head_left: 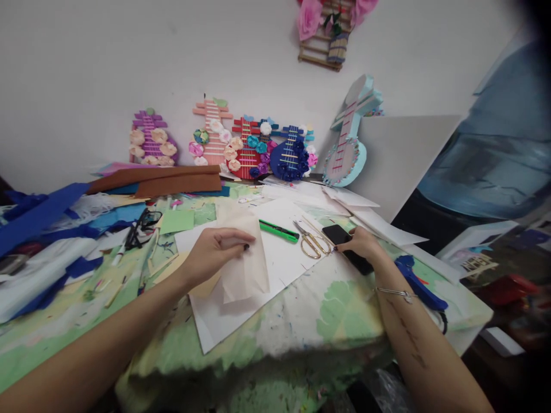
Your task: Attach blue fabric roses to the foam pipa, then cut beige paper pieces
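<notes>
My left hand (219,248) is over a folded strip of cream paper (247,272), thumb and fingertips drawn together against it. The strip's lower end stands slightly off the white sheet (279,267) and casts a shadow on it. At the right, my right hand (364,244) grips a black phone (359,263) across its width, thumb at the near-left edge and fingers at the far edge. Between the hands lie a green utility knife (279,230) and gold-handled scissors (313,241). Tan paper (206,285) shows under my left wrist.
A blue glue gun (419,281) rests beside my right forearm. Several flower-trimmed paper instruments (289,152) stand along the wall. Brown sheets (178,180), eyeglasses (144,226) and blue and white scraps (47,252) crowd the left. A large water bottle (486,137) stands at the right.
</notes>
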A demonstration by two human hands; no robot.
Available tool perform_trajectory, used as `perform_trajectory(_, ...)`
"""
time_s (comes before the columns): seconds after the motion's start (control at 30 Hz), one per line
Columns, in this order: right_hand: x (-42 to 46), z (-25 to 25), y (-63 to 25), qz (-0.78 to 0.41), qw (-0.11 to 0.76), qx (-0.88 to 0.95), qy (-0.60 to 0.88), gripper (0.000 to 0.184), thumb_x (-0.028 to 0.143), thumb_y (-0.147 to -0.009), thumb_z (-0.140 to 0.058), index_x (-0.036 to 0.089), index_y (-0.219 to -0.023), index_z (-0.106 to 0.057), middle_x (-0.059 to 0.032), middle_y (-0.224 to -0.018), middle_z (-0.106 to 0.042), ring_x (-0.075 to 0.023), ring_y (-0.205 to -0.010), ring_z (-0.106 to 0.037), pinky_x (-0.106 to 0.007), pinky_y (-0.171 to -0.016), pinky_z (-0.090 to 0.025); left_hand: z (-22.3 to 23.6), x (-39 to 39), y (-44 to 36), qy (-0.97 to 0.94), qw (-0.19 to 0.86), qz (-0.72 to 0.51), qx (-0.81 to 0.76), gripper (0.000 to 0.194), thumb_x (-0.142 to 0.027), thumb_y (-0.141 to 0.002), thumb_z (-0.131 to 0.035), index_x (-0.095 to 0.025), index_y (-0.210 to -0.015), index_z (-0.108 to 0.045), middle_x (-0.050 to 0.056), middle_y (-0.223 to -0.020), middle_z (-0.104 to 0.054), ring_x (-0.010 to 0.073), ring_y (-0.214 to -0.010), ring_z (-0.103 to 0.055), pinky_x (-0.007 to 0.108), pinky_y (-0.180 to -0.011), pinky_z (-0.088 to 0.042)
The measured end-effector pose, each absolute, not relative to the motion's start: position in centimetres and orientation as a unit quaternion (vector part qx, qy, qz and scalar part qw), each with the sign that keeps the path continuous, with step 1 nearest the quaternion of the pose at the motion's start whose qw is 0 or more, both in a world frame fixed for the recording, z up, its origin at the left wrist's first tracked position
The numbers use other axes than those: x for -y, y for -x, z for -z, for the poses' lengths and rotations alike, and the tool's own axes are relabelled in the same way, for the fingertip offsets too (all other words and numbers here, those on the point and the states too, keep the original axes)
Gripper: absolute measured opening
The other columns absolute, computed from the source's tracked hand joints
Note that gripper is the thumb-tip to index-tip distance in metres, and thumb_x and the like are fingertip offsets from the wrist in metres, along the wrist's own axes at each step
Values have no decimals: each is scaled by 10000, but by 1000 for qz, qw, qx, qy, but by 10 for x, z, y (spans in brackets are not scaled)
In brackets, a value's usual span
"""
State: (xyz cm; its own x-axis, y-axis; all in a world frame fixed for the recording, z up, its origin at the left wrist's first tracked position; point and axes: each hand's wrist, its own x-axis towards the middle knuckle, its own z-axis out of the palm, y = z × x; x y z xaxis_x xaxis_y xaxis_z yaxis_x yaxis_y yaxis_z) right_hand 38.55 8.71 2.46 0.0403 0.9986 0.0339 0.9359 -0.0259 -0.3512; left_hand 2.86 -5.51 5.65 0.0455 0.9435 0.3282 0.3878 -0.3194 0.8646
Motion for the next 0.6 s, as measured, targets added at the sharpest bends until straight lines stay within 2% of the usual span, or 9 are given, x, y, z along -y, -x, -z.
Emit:
perform_trajectory(0.07, -84, -24, -385, -111, 137, 682, 710, 517, 420, -536, -740, 132, -940, -595, -108, -838, -664, -261, -762, -623, -304, -564, -428, -56, 56, -28, -659, 296, -471, -506, 206, -167, -703, -618, -187, -869, -738, 40, -919, -734, 171, -847, -672, 231, -731, -538)
perform_trajectory(0.2, -77, -21, -385, -103, 143, 671, 720, 624, 469, -557, -723, 119, -1041, -543, -138, -910, -660, -273, -808, -624, -311, -573, -436, -58, 57, -27, -657, 295, -469, -511, 210, -174, -700, -615, -188, -871, -736, 41, -918, -735, 172, -834, -674, 235, -716, -541)
perform_trajectory(0.4, -65, -19, -389, -95, 145, 658, 733, 660, 540, -556, -710, 135, -1046, -533, -168, -1004, -647, -299, -890, -620, -330, -617, -453, -62, 58, -28, -654, 288, -466, -522, 206, -187, -683, -621, -192, -853, -737, 35, -901, -739, 179, -838, -677, 240, -725, -543)
perform_trajectory(0.5, -61, -21, -389, -87, 144, 650, 741, 674, 555, -551, -706, 125, -1042, -540, -181, -955, -652, -308, -862, -623, -329, -584, -441, -62, 58, -29, -654, 286, -463, -525, 203, -201, -678, -623, -199, -846, -738, 33, -899, -740, 186, -839, -677, 252, -719, -546)
perform_trajectory(0.6, -57, -25, -386, -83, 143, 654, 738, 611, 564, -544, -707, 127, -953, -578, -169, -860, -661, -298, -770, -627, -322, -532, -412, -62, 57, -29, -654, 281, -463, -528, 199, -213, -678, -627, -202, -841, -739, 35, -897, -741, 195, -844, -677, 268, -728, -547)
